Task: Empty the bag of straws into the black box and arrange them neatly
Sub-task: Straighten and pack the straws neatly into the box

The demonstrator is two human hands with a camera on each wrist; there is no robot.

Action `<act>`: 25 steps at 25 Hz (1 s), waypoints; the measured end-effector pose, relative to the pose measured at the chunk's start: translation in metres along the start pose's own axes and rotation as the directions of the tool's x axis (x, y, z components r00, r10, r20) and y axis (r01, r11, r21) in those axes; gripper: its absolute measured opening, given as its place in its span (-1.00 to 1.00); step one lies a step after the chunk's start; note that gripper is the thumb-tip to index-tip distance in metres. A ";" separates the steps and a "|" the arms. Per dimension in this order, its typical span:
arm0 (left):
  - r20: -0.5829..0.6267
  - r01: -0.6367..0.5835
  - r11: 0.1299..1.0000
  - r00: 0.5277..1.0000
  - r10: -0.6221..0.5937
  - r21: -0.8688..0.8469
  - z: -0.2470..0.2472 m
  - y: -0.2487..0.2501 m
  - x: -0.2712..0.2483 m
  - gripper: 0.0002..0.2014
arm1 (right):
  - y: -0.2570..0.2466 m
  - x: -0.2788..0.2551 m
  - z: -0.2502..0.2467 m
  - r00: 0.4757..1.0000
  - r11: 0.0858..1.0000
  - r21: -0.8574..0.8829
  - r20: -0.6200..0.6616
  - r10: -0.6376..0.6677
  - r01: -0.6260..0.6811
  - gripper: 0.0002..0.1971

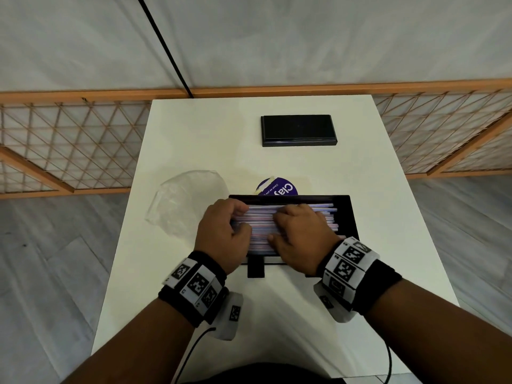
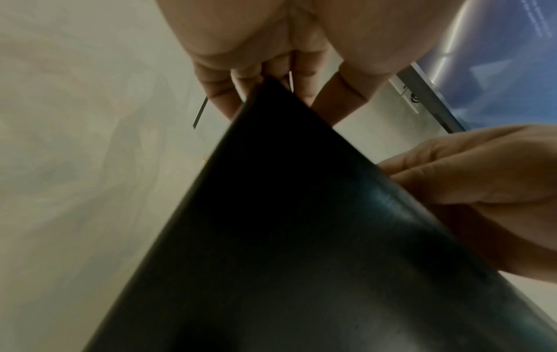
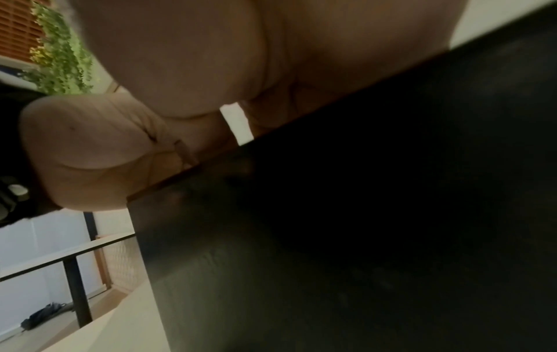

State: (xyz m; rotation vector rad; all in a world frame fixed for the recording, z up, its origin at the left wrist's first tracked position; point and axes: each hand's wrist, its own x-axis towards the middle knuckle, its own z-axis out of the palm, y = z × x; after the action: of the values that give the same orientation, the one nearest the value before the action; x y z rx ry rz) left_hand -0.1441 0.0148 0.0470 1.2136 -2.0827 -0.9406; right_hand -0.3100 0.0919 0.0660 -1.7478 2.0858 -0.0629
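1. Two hands work inside the rectangular black box (image 1: 345, 214) on the smooth white table (image 1: 177, 126).
2. Left hand (image 1: 224, 231) curls fingers and thumb round the left ends of the thin pastel straws (image 1: 327, 214).
3. Right hand (image 1: 299, 234) lies palm-down across them, fingers bent.
4. Crinkled clear bag (image 1: 185, 203) lies left of the box; its flat black lid (image 1: 297, 130) sits beyond.

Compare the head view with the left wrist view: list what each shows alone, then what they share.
Head view only: the straws lying in the box, the empty clear bag, the black lid, a purple label and the white table.
Left wrist view only: the box's outer wall close up.
Both: the black box, left hand and right hand.
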 end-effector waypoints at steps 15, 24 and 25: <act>-0.002 0.258 0.920 0.963 -0.270 -0.294 -0.011 0.028 0.014 -0.92 | 0.008 0.010 -0.026 0.891 0.286 0.906 0.173 0.420 -0.311 -0.90; 0.659 0.859 0.341 0.511 -0.551 -0.381 -0.002 0.058 0.031 -0.63 | 0.021 0.016 -0.019 0.821 -0.322 0.845 0.512 0.254 -0.427 -0.91; 0.657 0.864 0.361 0.502 -0.563 -0.351 0.002 0.058 0.032 -0.61 | 0.021 0.015 -0.019 0.819 -0.310 0.844 0.516 0.250 -0.438 -0.89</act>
State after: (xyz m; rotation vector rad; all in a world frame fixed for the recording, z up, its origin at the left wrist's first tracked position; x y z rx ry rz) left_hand -0.1888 0.0068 0.0948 1.6343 -1.0765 -2.3372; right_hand -0.3377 0.0773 0.0732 0.0210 1.3473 -1.0862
